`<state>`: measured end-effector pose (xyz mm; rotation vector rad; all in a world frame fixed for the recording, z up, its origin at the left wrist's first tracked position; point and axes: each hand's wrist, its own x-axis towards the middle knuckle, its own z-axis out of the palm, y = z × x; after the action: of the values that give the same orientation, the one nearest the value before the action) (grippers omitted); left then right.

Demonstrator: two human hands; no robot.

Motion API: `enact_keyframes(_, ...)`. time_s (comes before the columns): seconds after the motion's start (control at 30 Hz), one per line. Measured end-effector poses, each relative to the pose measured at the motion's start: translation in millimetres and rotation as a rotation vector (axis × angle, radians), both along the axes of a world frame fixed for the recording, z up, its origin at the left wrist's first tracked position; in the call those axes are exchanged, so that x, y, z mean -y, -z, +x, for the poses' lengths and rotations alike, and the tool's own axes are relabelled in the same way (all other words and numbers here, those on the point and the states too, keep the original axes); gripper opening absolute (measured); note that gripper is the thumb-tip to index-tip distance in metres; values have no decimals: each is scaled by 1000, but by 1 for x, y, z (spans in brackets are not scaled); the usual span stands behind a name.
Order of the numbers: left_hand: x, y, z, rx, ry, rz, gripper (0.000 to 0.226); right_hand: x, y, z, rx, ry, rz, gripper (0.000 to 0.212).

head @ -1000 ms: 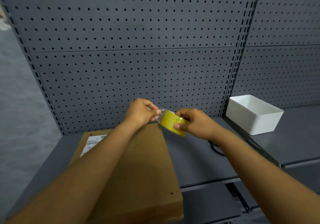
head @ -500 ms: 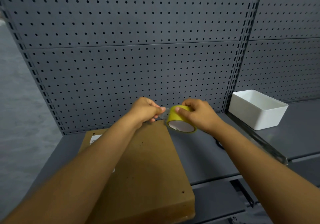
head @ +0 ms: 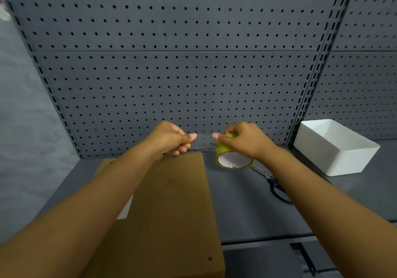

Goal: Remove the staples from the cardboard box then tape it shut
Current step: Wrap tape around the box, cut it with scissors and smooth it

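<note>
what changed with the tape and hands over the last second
The left hand, pinching the clear tape end, has pulled away to the left of the roll, so a short strip now stretches between the hands. The right hand turned the tape roll so its white core faces the camera. The cardboard box, white bin and scissors lie where they were.
</note>
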<state>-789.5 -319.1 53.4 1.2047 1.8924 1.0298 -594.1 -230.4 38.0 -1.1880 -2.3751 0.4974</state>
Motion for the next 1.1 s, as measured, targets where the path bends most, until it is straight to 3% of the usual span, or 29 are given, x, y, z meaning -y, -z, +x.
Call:
enact_keyframes(0.17,0,7,1,-129,17,-75,26,-12,10,-10,103,-25,-88,51)
enact_keyframes(0.37,-6,18,0,-320,28,-120,31,-22,17,-8,71,-97,-202,42)
enact_keyframes(0.57,-5,26,2,-551,62,-66,25,-25,22,-10,87,-105,-206,49)
enact_keyframes(1.1,-4,29,-2,-670,117,-38,20,-24,31,-13,115,-123,-174,46)
